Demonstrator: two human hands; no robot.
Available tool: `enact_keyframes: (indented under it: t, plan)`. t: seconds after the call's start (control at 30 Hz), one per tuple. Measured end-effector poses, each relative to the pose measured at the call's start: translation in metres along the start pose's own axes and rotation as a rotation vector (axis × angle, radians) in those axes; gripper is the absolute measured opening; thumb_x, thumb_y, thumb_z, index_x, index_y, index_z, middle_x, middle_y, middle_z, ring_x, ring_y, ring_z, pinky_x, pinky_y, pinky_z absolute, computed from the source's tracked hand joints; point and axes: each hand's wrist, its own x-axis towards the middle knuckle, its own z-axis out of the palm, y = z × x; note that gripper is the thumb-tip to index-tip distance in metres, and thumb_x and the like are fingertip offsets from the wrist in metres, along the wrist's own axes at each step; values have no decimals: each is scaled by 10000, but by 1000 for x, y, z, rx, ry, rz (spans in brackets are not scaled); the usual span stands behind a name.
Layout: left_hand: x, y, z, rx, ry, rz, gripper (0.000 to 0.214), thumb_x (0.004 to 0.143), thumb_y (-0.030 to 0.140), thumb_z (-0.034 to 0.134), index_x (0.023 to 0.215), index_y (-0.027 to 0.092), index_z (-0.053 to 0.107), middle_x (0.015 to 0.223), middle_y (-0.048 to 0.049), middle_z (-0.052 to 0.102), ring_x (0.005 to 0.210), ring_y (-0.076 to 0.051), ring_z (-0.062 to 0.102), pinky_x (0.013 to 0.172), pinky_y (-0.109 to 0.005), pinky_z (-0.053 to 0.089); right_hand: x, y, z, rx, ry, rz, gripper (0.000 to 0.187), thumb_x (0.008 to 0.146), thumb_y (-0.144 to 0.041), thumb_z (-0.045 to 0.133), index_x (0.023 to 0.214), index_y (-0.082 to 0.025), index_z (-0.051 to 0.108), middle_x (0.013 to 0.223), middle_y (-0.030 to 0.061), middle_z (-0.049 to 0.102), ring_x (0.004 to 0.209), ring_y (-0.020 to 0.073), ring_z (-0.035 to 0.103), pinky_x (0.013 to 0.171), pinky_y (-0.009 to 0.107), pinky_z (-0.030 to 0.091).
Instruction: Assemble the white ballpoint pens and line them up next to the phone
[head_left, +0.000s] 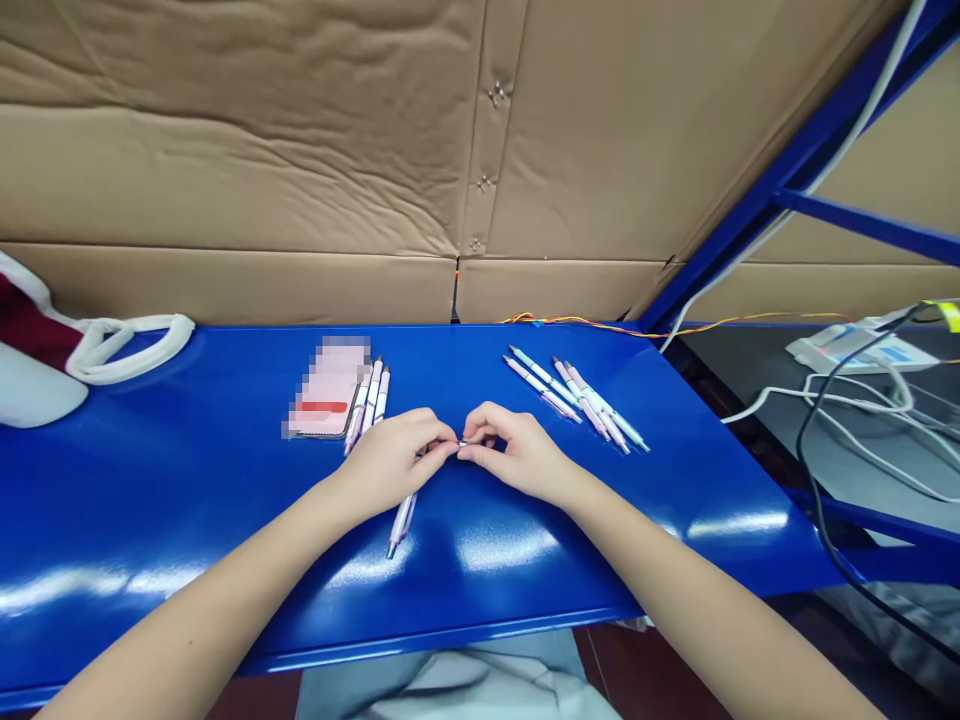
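I watch through the head camera from my remote desk as two bare hands work at a blue steel bench (675, 480). At the bench's far left sits a white bag (37, 385) with a maroon panel and a looped white handle. Left of the bench's centre, a flat pink object (328, 388), blurred out in my feed, lies beside three white pens (373, 400). The left hand (394, 462) is nearly closed, its thumb and forefinger pinching a tiny metal part (462, 442) and its other fingers curled. The right hand (521, 455) closes on the same part from the other side, the fingertips almost meeting. I cannot tell what the part is. A loose pen (401, 525) lies under the left hand, its tip toward me. In my judgement, the pinch suits such fine work: fingertips square on, wrists low near the bench. To the right, a loose group of pink and pale-blue pens (574, 400) lies on the bench. Behind the bench rises cardboard lining (247, 130), with orange and yellow wires (600, 325) along the bench's back edge. Past its right end stand a blue steel rack upright (787, 190), white cables (847, 400) and a white plastic unit (862, 345).
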Motion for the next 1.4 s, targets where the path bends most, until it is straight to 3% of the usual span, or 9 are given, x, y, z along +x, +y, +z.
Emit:
enact_keyframes:
  t: [0.23, 0.47, 0.6, 0.73, 0.8, 0.9, 1.03, 1.27, 1.4]
  plan:
    - [2, 3, 1, 144, 17, 17, 218, 916, 272, 435, 885, 201, 639, 803, -11, 598, 772, -144, 559, 682, -254, 421, 0, 8, -15, -178, -59, -41, 16, 830, -197, 577, 829, -184, 587, 721, -17, 649, 658, 108, 604, 655, 219, 434]
    - [4, 8, 12, 430, -77, -5, 246, 915, 290, 444, 943, 239, 683, 848, -34, 602, 790, -183, 522, 621, -268, 403, 5, 20, -20, -466, -94, -124, 136, 845, -185, 551, 902, -169, 673, 805, 53, 624, 772, 162, 570, 730, 281, 441]
    - [2, 9, 5, 448, -66, -6, 251, 911, 316, 440, 1039, 247, 645, 890, -35, 591, 807, -180, 534, 602, -260, 398, 3, 20, -22, -487, -107, -119, 247, 826, -151, 543, 1043, -162, 660, 853, 70, 610, 806, 173, 565, 758, 299, 451]
    - [0, 9, -13, 427, -3, -168, 324, 848, 482, 492, 805, 183, 610, 838, -37, 578, 763, -175, 558, 592, -263, 395, 1, 16, -23, -454, -61, -122, 265, 800, -186, 583, 1060, -166, 633, 834, 53, 588, 799, 173, 547, 758, 307, 445]
    - [0, 9, -17, 442, -58, -246, 399, 807, 557, 503, 712, 176, 570, 765, -41, 571, 713, -191, 562, 551, -271, 372, 2, 13, -20, -459, -25, -140, 193, 801, -240, 606, 976, -168, 643, 835, 52, 582, 798, 174, 535, 761, 315, 429]
    - [0, 10, -15, 444, -188, -298, 352, 826, 486, 476, 665, 181, 549, 721, -45, 581, 643, -198, 563, 498, -267, 313, 3, 9, -14, -501, 24, -129, 142, 805, -289, 620, 874, -168, 646, 833, 55, 577, 804, 179, 512, 763, 327, 393]
    - [-1, 10, -17, 362, -209, -332, 294, 851, 385, 441, 657, 187, 539, 709, -32, 602, 607, -180, 556, 496, -258, 288, 2, 3, -5, -594, 16, -97, 177, 804, -333, 631, 879, -175, 662, 855, 60, 570, 817, 189, 478, 742, 328, 341]
    - [-3, 0, -40, -66, 13, -293, 345, 855, 522, 444, 811, 207, 576, 664, 27, 607, 569, -133, 532, 550, -239, 374, 1, 1, -2, -692, -50, -132, 165, 855, -306, 577, 911, -198, 688, 893, 67, 562, 840, 189, 445, 729, 326, 290]
    - [-4, 0, -40, -210, -37, -298, 314, 843, 504, 475, 856, 212, 587, 599, 42, 611, 533, -129, 546, 550, -239, 405, 1, -1, -1, -620, -66, -78, 132, 817, -299, 627, 880, -192, 669, 884, 54, 555, 855, 191, 449, 739, 318, 304]
